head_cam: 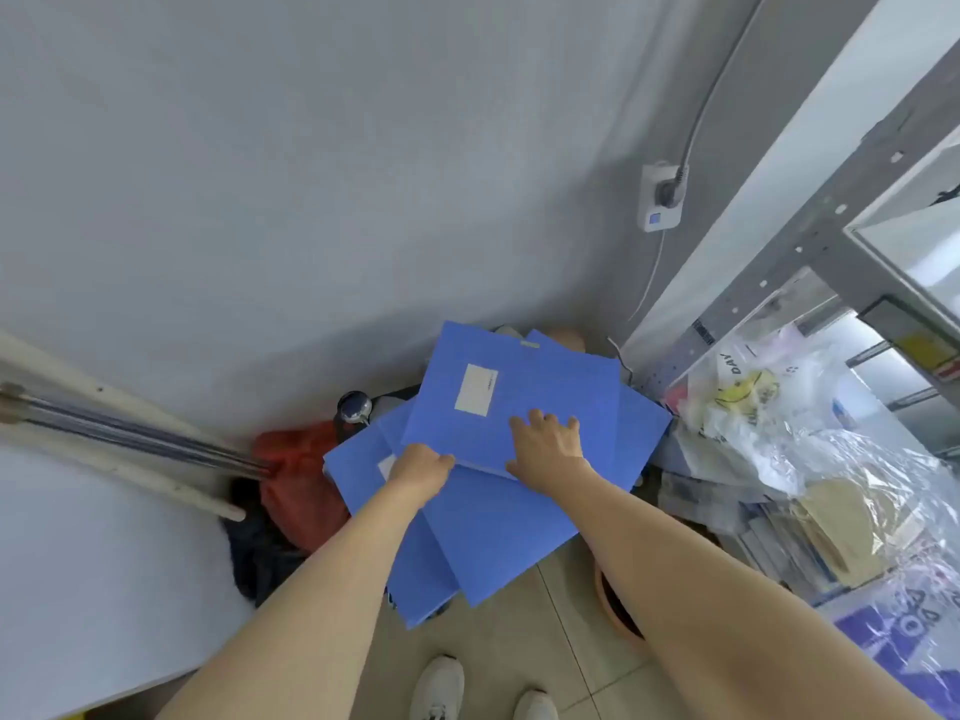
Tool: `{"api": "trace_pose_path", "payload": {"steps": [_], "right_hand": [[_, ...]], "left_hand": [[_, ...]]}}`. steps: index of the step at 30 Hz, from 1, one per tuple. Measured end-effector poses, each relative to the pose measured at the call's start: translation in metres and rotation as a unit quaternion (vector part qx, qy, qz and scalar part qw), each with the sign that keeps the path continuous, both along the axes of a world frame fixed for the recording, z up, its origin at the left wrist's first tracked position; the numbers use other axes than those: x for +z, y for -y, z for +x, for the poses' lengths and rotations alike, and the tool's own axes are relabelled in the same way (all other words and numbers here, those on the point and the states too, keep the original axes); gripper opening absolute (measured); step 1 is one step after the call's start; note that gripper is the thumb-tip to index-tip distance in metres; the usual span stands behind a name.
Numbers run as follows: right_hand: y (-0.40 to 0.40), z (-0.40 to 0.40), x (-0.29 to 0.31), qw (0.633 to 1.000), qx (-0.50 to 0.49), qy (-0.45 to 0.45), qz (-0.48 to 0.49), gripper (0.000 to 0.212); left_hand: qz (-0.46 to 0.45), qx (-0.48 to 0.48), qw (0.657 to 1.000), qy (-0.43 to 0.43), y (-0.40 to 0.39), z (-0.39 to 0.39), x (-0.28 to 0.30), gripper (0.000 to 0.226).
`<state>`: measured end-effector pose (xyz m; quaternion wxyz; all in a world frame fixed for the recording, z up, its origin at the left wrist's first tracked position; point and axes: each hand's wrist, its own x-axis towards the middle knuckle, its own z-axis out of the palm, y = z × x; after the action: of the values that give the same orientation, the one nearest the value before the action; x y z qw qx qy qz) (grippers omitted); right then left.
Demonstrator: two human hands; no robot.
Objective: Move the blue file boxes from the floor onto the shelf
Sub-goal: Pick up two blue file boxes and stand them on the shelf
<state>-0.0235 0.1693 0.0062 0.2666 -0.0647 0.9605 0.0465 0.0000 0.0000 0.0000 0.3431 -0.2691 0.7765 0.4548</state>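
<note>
Several flat blue file boxes lie in a loose pile [488, 532] on the floor in the room's corner. The top blue file box [550, 387], with a white label on its face, is tilted up toward me. My left hand [421, 470] grips its near left corner. My right hand [548, 446] lies over its near edge, fingers spread on the blue face, thumb at the edge. The grey metal shelf [810, 236] stands at the right, its upper board [924, 241] bare where visible.
A red bag [296, 475] and dark cloth sit left of the pile, with poles [130, 439] leaning across a white surface. Plastic bags [810, 459] and papers crowd the shelf's lower level. A wall socket [660, 197] with a cable is above. My shoes [441, 688] stand on the tiles.
</note>
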Motion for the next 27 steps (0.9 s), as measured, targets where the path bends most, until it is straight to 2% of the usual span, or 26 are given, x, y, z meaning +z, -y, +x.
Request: {"api": "trace_pose_path", "payload": {"steps": [3, 5, 7, 11, 14, 17, 22, 27], "right_hand": [[0.013, 0.0, -0.035, 0.996, 0.041, -0.024, 0.078, 0.096], [0.022, 0.003, -0.055, 0.991, 0.054, -0.042, 0.114, 0.109], [0.03, 0.007, -0.072, 0.988, 0.064, -0.048, 0.13, 0.11], [0.037, 0.015, -0.089, 0.985, 0.072, -0.069, 0.143, 0.112], [0.034, 0.017, -0.098, 0.983, 0.08, -0.092, 0.136, 0.113], [0.03, 0.019, -0.102, 0.985, 0.077, -0.112, 0.103, 0.106], [0.022, 0.022, -0.102, 0.99, 0.028, -0.129, 0.043, 0.108], [0.013, 0.017, -0.08, 0.984, -0.047, -0.166, -0.042, 0.085]], "left_hand": [[-0.016, 0.068, 0.997, 0.019, 0.006, 0.011, -0.041, 0.021], [0.008, 0.117, 0.993, 0.024, 0.01, 0.017, -0.07, 0.038], [0.039, 0.151, 0.987, 0.029, 0.009, 0.022, -0.085, 0.045], [0.123, 0.206, 0.97, 0.039, 0.007, 0.033, -0.106, 0.043], [0.146, 0.22, 0.964, 0.03, 0.01, 0.037, -0.114, 0.039], [0.143, 0.231, 0.962, 0.035, 0.013, 0.036, -0.119, 0.043], [0.179, 0.215, 0.959, 0.051, 0.016, 0.033, -0.117, 0.048], [0.234, 0.238, 0.942, 0.047, 0.013, 0.031, -0.098, 0.051]]}}
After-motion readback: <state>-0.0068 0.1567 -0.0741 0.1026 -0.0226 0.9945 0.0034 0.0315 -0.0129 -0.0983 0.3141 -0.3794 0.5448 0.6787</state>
